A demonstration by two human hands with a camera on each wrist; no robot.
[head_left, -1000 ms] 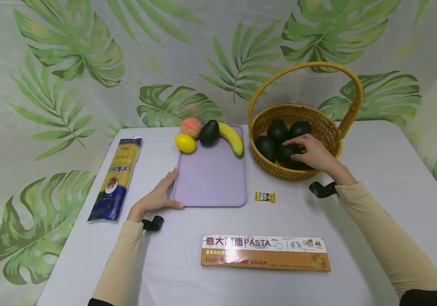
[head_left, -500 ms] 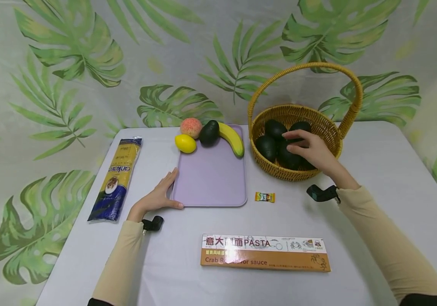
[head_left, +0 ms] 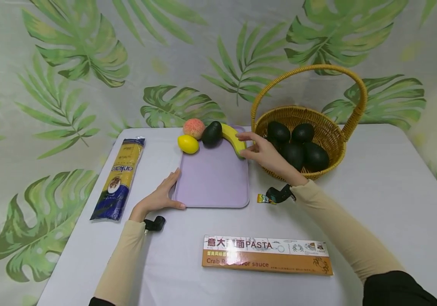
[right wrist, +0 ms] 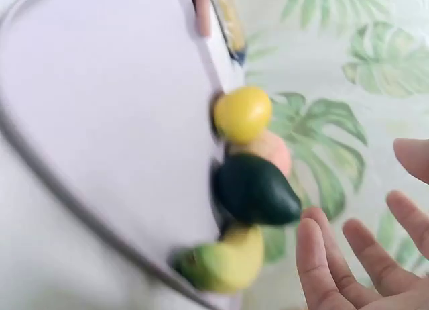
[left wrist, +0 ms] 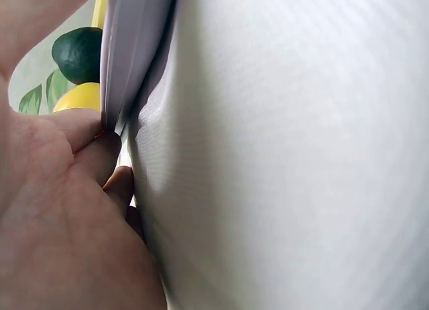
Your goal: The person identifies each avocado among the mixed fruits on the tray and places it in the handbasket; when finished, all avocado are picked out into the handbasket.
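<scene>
My left hand (head_left: 159,195) rests against the left edge and near left corner of a lilac tray (head_left: 214,182), fingers along its side. In the left wrist view, the fingers (left wrist: 97,156) touch the tray's rim (left wrist: 127,62). My right hand (head_left: 268,156) hovers between the tray and a wicker basket (head_left: 299,111), holding nothing, fingers spread. Its fingertips overlap the lower end of a banana (head_left: 231,135) in the head view. An avocado (head_left: 212,134), a lemon (head_left: 188,144) and a peach (head_left: 193,127) sit with the banana along the tray's far end.
Several avocados (head_left: 315,157) lie in the basket, whose tall handle (head_left: 319,67) arches over it. A candy packet (head_left: 263,199) is partly hidden under the right wrist camera. A pasta box (head_left: 266,257) lies in front, and a bag of pasta (head_left: 118,180) at left.
My right hand has come out of the basket without an avocado and moved left to the tray's right edge. The avocados in the basket shifted slightly. My left hand stays at the tray.
</scene>
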